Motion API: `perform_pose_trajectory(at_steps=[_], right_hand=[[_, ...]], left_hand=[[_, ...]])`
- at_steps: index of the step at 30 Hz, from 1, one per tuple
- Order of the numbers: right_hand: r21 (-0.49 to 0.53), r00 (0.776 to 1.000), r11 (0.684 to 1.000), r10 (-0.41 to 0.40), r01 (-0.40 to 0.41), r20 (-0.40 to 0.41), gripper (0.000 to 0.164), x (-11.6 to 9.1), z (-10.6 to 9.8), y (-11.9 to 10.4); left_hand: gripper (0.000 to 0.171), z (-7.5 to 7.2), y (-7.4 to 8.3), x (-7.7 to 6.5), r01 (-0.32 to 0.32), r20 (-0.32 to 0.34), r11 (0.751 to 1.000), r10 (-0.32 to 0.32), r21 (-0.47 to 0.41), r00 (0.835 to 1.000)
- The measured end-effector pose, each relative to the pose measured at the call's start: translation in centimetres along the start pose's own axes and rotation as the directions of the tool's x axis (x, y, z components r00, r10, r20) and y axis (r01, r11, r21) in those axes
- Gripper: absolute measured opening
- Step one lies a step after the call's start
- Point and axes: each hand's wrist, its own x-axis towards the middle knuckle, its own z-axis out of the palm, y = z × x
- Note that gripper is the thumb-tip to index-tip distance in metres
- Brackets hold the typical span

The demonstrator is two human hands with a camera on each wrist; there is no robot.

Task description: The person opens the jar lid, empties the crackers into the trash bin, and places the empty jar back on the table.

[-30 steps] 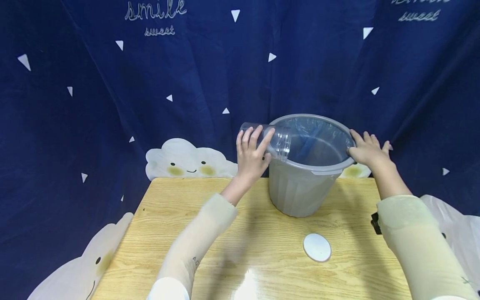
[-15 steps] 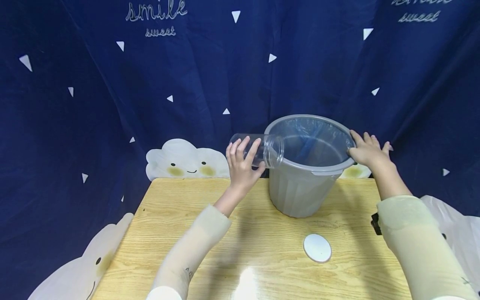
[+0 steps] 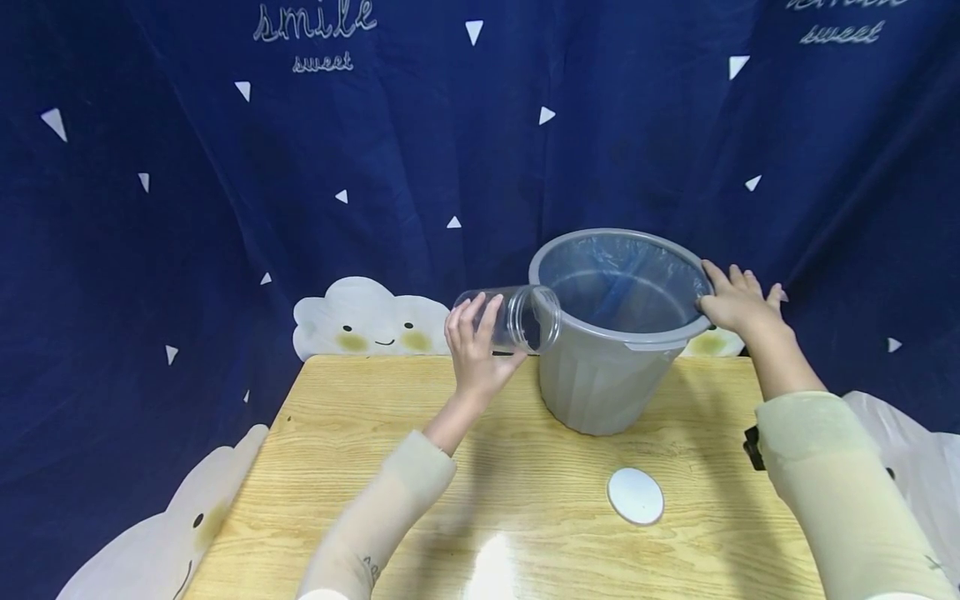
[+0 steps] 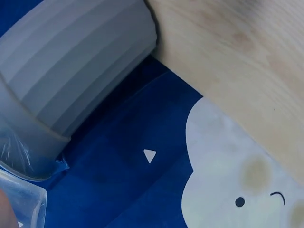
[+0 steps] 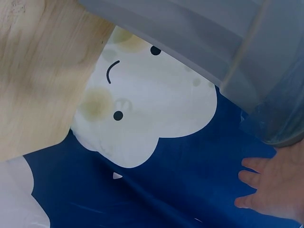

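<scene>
My left hand grips a clear plastic jar lying sideways in the air, its open mouth to the right, overlapping the left rim of a grey trash can. No contents show in the jar. In the left wrist view, part of the jar and a fingertip appear at the lower left. My right hand rests at the can's right rim, thumb over the edge and the other fingers spread. The right wrist view shows those fingers extended beside the rim.
The can stands at the back of a wooden table, lined with a clear bag. A white round disc lies in front of it. Behind hangs a dark blue curtain with white clouds and triangles.
My left hand has drawn the jar left and down, away from over the can's opening, its mouth turning more toward the camera. The right hand has stayed at the rim.
</scene>
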Motion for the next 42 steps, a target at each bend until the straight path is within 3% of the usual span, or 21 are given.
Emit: perform_pose_trajectory(at_steps=[7,22,33,42], right_hand=[[0.010,1.000,1.000,0.004,-0.004,0.001,0.067,-0.1,0.1,0.0],[0.004,1.000,1.000,-0.003,0.003,0.005,0.067,0.2,-0.1,0.0],[0.011,1.000,1.000,-0.002,0.002,0.004,0.067,0.1,-0.1,-0.2],[0.020,1.000,1.000,-0.004,0.004,0.008,0.066,-0.1,-0.2,-0.2]], left_hand=[[0.084,-0.4,0.2,-1.2,0.038,0.002,0.999,-0.038,-0.021,0.999],[0.079,-1.9,0.3,-3.4,0.125,0.022,0.988,-0.124,-0.088,0.992],[0.090,-2.9,0.4,-5.1,0.209,0.069,0.965,-0.200,-0.157,0.977],[0.090,-3.5,0.5,-6.9,0.252,0.098,0.952,-0.238,-0.174,0.966]])
